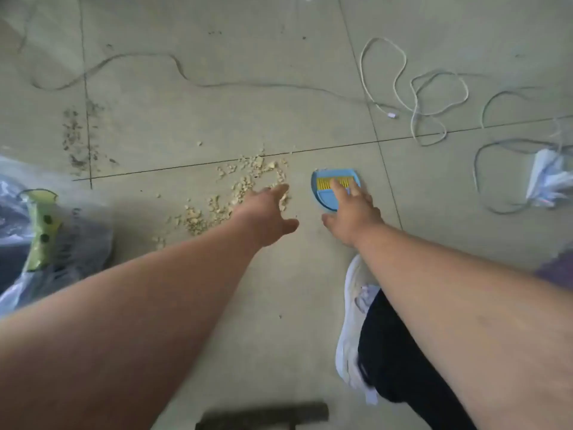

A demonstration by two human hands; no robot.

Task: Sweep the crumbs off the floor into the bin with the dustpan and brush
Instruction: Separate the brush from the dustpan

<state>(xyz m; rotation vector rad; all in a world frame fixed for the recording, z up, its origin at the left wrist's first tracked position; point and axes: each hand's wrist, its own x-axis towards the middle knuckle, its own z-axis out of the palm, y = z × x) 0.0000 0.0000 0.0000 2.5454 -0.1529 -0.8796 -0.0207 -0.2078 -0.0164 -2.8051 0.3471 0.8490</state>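
Sweeping not begun: crumbs [245,187] unswept at ten o'clock of the blue dustpan [325,198], which the right hand [352,212] touches with straight fingers; left hand [266,215] released, empty.

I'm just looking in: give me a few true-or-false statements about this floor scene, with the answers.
1. The crumbs lie to the left of the blue dustpan. True.
2. The right hand reaches onto the dustpan, where the yellow-bristled brush sits. True.
3. The left hand grips the brush. False: it holds nothing, fingers spread out toward the crumbs.
4. The crumbs are already in the dustpan. False: they are still scattered on the tiled floor.
5. White cables lie loose on the floor beyond the dustpan. True.
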